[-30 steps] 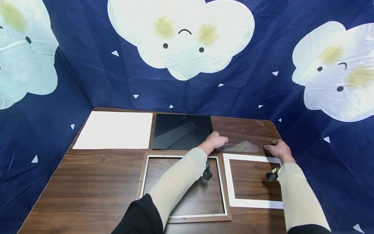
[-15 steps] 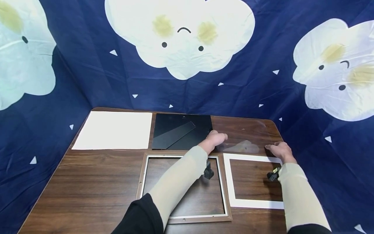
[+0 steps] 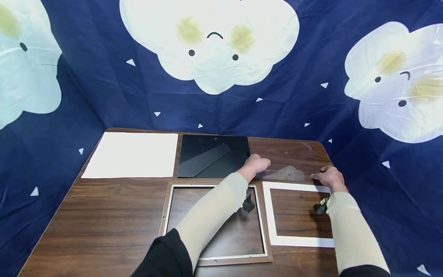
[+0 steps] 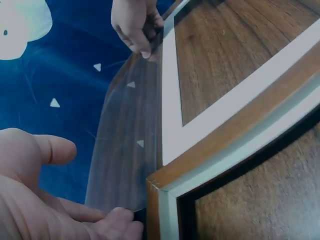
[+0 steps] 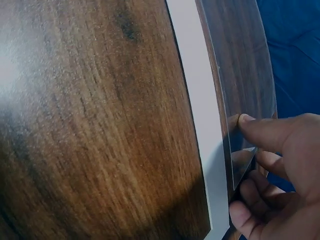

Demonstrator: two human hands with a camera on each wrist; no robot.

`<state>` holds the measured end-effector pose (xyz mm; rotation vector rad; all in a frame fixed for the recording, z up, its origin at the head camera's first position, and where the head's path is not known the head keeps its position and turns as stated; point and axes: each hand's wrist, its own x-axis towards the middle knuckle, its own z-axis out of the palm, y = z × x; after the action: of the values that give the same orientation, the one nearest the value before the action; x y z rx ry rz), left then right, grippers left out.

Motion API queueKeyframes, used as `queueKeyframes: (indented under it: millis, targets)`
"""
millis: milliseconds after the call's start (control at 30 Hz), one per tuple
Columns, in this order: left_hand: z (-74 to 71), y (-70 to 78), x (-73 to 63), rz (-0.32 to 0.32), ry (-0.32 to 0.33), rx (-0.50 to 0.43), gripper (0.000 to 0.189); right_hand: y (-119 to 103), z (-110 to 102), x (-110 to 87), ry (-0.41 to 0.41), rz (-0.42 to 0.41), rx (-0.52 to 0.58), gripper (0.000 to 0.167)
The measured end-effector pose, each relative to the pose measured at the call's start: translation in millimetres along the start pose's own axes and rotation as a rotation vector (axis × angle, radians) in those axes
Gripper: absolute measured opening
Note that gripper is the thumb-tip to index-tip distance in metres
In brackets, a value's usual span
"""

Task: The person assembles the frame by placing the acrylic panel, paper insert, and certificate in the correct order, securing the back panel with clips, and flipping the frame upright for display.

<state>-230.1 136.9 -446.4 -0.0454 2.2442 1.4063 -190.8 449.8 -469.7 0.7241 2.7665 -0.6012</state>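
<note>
A clear sheet [image 3: 286, 174] lies at the table's back right, showing faint reflections of the wall cloth. At its left edge is my left hand [image 3: 257, 163]; in the left wrist view the fingers [image 4: 117, 224] touch the sheet and the thumb stands apart from it. My right hand [image 3: 331, 177] pinches the right edge, thumb on top and the other fingers curled at the rim and below, as the right wrist view shows. Nearer me is a white mat border [image 3: 270, 215]. Beside it, under my left forearm, lies a brown picture frame [image 3: 165, 209] with a pale inner lip.
A black backing board [image 3: 216, 154] with a stand flap lies left of my left hand. Farther left is a white sheet [image 3: 129, 156]. Blue cloth [image 3: 194, 104] with cloud prints hangs behind and at both sides of the wooden table [image 3: 100, 227].
The head view has shifted slightly, so everything sits a little farther left in it. Both hands stay at the clear sheet's edges with little visible movement.
</note>
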Motion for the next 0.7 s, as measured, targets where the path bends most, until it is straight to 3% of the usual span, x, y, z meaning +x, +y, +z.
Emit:
queueKeyframes:
  millis: [300, 500, 700]
  targets:
    - [-0.6, 2.9, 0.7, -0.037, -0.023, -0.081, 0.057, 2.2, 0.2, -2.3, -0.005, 0.011, 0.007, 0.063]
    - [1.3, 5.0, 1.8, -0.012, -0.028, -0.085, 0.058, 4.2, -2.1, 0.2, 0.011, 0.010, 0.013, 0.060]
    - [1.8, -0.4, 6.8, -0.038, 0.003, -0.201, 0.063, 2.1, 1.6, 2.5, 0.008, 0.040, 0.040, 0.059]
